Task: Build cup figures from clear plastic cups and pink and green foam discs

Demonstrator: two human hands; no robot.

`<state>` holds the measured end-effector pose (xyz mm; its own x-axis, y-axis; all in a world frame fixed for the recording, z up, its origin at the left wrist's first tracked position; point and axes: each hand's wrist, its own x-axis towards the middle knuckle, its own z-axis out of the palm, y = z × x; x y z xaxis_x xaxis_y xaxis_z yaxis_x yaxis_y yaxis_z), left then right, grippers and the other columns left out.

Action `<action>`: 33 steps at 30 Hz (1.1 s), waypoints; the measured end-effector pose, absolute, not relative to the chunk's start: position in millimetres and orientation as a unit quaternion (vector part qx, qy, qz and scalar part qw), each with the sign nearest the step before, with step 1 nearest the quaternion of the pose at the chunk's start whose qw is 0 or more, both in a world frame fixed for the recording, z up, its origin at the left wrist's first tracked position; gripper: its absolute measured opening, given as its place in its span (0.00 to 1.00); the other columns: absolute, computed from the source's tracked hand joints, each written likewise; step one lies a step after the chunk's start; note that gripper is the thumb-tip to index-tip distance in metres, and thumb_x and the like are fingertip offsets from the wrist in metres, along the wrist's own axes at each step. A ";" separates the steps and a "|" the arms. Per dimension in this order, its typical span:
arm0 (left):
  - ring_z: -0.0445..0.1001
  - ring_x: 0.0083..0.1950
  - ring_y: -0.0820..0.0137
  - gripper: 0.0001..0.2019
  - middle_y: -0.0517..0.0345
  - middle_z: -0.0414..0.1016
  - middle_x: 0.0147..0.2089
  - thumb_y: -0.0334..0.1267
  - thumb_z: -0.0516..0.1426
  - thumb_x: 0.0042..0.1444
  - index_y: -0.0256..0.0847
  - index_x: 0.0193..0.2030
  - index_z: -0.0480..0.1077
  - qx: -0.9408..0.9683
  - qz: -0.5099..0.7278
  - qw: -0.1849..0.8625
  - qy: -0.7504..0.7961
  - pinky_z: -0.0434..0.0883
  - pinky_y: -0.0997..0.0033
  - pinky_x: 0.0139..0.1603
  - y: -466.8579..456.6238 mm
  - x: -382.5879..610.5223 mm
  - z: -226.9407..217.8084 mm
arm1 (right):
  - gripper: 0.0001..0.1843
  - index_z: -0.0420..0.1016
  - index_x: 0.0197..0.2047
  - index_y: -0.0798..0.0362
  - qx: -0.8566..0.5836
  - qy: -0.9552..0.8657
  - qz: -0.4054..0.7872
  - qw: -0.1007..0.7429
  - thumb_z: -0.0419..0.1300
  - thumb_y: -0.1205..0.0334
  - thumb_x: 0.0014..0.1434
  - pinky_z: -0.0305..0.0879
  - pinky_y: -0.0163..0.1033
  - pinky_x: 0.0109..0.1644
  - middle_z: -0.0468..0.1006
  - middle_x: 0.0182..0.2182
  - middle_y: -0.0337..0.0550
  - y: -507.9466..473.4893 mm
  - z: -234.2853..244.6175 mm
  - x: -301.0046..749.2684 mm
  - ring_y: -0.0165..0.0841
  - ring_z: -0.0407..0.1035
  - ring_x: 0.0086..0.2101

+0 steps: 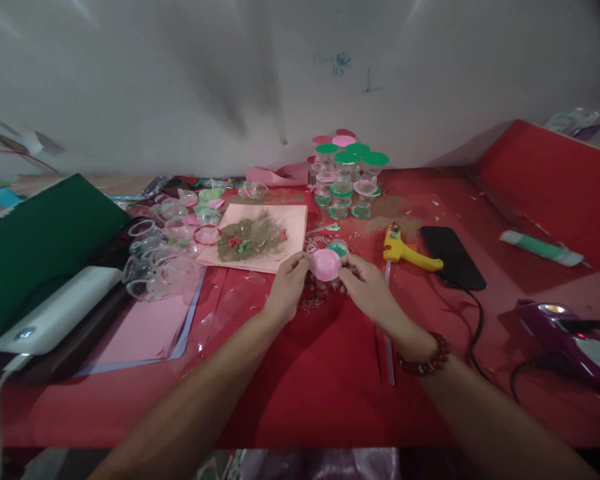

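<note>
My left hand [289, 287] and my right hand [364, 283] both pinch the rim of a small clear plastic cup [326, 265] with a pink round face, one hand on each side. The pink face is turned toward me. Just behind it shows a green round piece [337, 248]; whether it is joined to the cup I cannot tell. Both hands are above the red table [310, 380], near thin shreds of glue or paper. A yellow hot glue gun [405, 250] lies right of my right hand, its clear glue stick pointing toward me.
Stacked plastic cups with green and pink discs [347, 175] stand at the back. Loose clear cups [165, 260] crowd the left, beside a pink sheet holding brown powder [255, 237]. A white power bank [60, 310], black phone [453, 257] and purple device [570, 340] lie around.
</note>
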<state>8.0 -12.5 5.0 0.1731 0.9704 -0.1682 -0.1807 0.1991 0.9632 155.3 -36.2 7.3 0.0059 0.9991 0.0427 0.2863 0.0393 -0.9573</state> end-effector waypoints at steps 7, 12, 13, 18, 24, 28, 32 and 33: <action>0.64 0.19 0.76 0.08 0.64 0.67 0.19 0.39 0.53 0.54 0.40 0.28 0.68 0.444 0.469 0.601 0.471 0.58 0.77 0.21 -11.1 6.9 4.8 | 0.05 0.68 0.33 0.50 -0.582 -0.648 0.309 0.382 0.52 0.62 0.57 0.57 0.36 0.31 0.72 0.25 0.38 -39.3 7.7 153.6 0.32 0.65 0.27; 0.64 0.18 0.76 0.06 0.66 0.66 0.18 0.38 0.53 0.53 0.40 0.28 0.67 0.435 0.472 0.599 0.478 0.57 0.77 0.20 -11.4 7.5 6.4 | 0.04 0.66 0.33 0.50 -0.594 -0.666 0.279 0.354 0.51 0.63 0.57 0.55 0.38 0.32 0.71 0.26 0.39 -40.3 8.6 152.7 0.32 0.64 0.27; 0.64 0.18 0.76 0.06 0.66 0.66 0.18 0.37 0.53 0.53 0.40 0.28 0.67 0.434 0.472 0.600 0.479 0.57 0.77 0.20 -11.5 7.6 6.6 | 0.04 0.66 0.32 0.50 -0.593 -0.667 0.279 0.354 0.51 0.63 0.57 0.55 0.38 0.32 0.71 0.26 0.39 -40.2 8.4 152.8 0.32 0.64 0.27; 0.64 0.18 0.76 0.07 0.65 0.66 0.18 0.39 0.53 0.54 0.39 0.29 0.68 0.435 0.472 0.606 0.470 0.57 0.77 0.20 -11.2 7.1 5.3 | 0.05 0.68 0.32 0.50 -0.570 -0.631 0.348 0.394 0.51 0.61 0.56 0.58 0.37 0.32 0.72 0.24 0.38 -37.8 6.0 152.6 0.32 0.65 0.26; 0.68 0.21 0.74 0.10 0.63 0.69 0.19 0.43 0.55 0.57 0.40 0.29 0.66 0.440 0.454 0.634 0.446 0.61 0.77 0.22 -12.1 7.5 4.3 | 0.06 0.68 0.31 0.51 -0.554 -0.548 0.440 0.446 0.52 0.60 0.53 0.60 0.36 0.30 0.72 0.22 0.36 -35.7 6.9 153.2 0.30 0.66 0.24; 0.68 0.21 0.74 0.11 0.63 0.69 0.19 0.45 0.54 0.58 0.40 0.31 0.66 0.458 0.457 0.627 0.434 0.62 0.77 0.23 -12.1 8.0 3.7 | 0.07 0.69 0.32 0.51 -0.559 -0.545 0.433 0.449 0.52 0.59 0.53 0.60 0.35 0.30 0.73 0.22 0.36 -35.4 6.6 153.4 0.30 0.66 0.24; 0.68 0.22 0.74 0.11 0.63 0.69 0.20 0.45 0.54 0.59 0.40 0.31 0.66 0.470 0.458 0.618 0.432 0.63 0.77 0.25 -11.2 8.1 2.2 | 0.08 0.68 0.31 0.51 -0.546 -0.535 0.453 0.458 0.52 0.58 0.53 0.59 0.35 0.28 0.72 0.22 0.36 -34.9 6.6 153.1 0.29 0.65 0.23; 0.68 0.22 0.74 0.11 0.63 0.69 0.20 0.45 0.54 0.59 0.40 0.31 0.66 0.471 0.457 0.619 0.432 0.63 0.77 0.24 -11.1 8.0 1.9 | 0.07 0.68 0.30 0.51 -0.543 -0.535 0.457 0.459 0.52 0.58 0.53 0.58 0.35 0.27 0.72 0.21 0.36 -34.8 6.9 153.1 0.29 0.65 0.23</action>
